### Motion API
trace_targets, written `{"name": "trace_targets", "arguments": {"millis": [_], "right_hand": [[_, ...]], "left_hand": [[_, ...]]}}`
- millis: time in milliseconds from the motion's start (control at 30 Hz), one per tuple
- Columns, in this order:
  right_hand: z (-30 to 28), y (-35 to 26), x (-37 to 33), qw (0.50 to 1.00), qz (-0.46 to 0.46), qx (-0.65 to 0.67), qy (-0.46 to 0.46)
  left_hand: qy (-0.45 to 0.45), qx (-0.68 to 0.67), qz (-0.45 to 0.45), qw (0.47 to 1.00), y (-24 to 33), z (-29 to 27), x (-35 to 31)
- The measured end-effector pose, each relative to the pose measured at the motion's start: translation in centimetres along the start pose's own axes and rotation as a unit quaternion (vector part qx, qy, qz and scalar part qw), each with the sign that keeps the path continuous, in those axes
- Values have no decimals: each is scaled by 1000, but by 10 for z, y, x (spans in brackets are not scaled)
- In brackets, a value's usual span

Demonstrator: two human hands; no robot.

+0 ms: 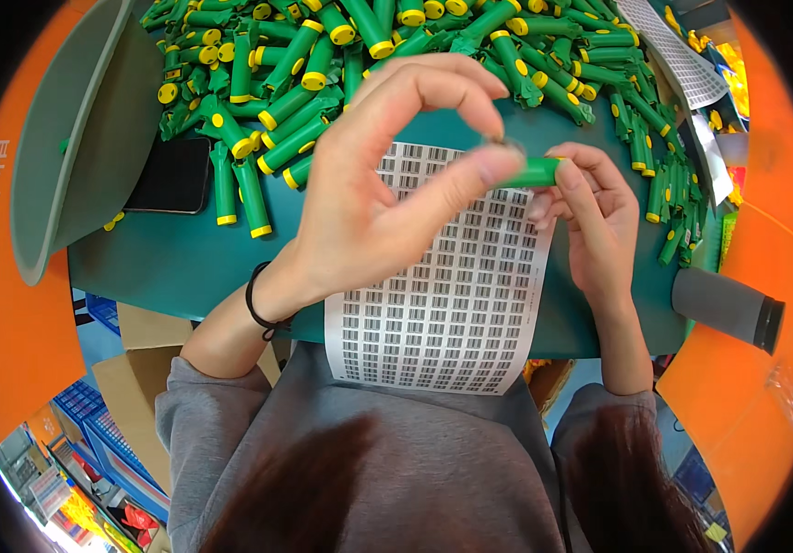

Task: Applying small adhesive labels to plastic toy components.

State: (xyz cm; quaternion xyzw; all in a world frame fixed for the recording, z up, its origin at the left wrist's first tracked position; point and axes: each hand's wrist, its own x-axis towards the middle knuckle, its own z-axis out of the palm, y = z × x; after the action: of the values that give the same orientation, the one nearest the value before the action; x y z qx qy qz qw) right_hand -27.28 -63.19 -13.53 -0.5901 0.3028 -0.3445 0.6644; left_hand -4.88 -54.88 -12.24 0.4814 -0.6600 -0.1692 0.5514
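My right hand (590, 207) grips a small green cylindrical piece (533, 171) above the table. My left hand (387, 175) is raised beside it, thumb and forefinger curled and pinching at the piece's left end, where a small sticker seems to sit between the fingertips. Under both hands lies a white sheet of small barcode stickers (443, 313), hanging over the near edge of the teal table (184, 258). A large heap of green pieces with yellow caps (323, 64) covers the far half of the table.
A black phone (171, 175) lies at the left near a grey-green tub (83, 129). A grey roll (728, 309) sits at the right edge. More sticker sheets (678, 55) lie at the far right. Orange bins flank both sides.
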Motion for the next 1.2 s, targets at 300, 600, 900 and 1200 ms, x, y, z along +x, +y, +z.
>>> {"name": "trace_targets", "arguments": {"millis": [300,600,900,1200], "right_hand": [[22,5,-10,998,6,58,-22],[11,13,-14,994,-84,-51,-46],[12,16,-11,993,-84,-61,-50],[12,19,-10,989,-112,-64,-70]], "left_hand": [[6,-225,-152,962,1,23,-11],[-40,-118,-104,987,-3,10,-9],[-56,-116,-139,982,3,11,-11],[-37,-99,-129,986,1,14,-12]]}}
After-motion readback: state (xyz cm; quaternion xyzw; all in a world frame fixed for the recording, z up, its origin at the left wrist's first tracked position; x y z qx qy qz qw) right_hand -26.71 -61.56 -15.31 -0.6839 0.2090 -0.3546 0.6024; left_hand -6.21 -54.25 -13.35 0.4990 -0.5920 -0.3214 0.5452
